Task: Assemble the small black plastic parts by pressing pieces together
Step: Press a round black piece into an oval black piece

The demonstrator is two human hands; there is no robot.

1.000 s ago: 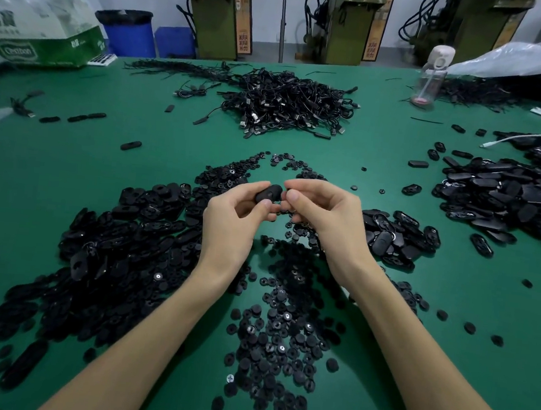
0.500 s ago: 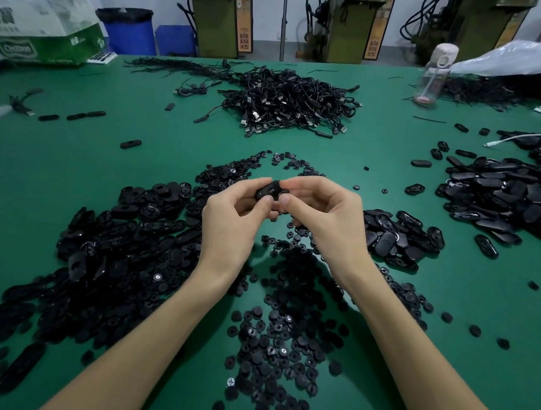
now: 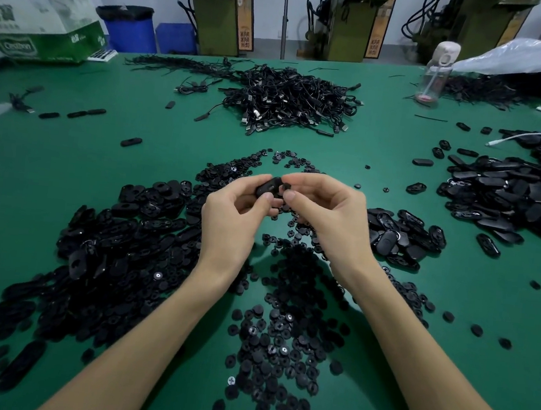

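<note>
we hold one oval black shell (image 3: 269, 186) pinched between the thumb and curled fingers of our left hand (image 3: 228, 220). our right hand (image 3: 330, 217) closes its fingertips on a much smaller black piece (image 3: 286, 186) at the shell's right end. the two pieces touch, lifted above the middle of the table, but the fingers hide the joint, so we cannot tell whether they have seated.

by our reading the job is far from over, and the green table (image 3: 134, 165) carries the evidence. the biggest heap, the loose oval shells (image 3: 109, 255) spread to our left, looks like unworked stock, and there is a great deal of it. far to our right lies another broad heap of ovals (image 3: 510, 201). these may be finished units or a different half; we cannot say which. under our forearms the scatter of round buttons (image 3: 276, 337) is plentiful too, some showing a pale centre. just beside our right wrist sits a small cluster of ovals (image 3: 405, 234). we take these to be assembled ones put aside, few against what is left. smallest of all is the pair in our fingers, which we judge to be mid-press, one unit among very many.
</note>
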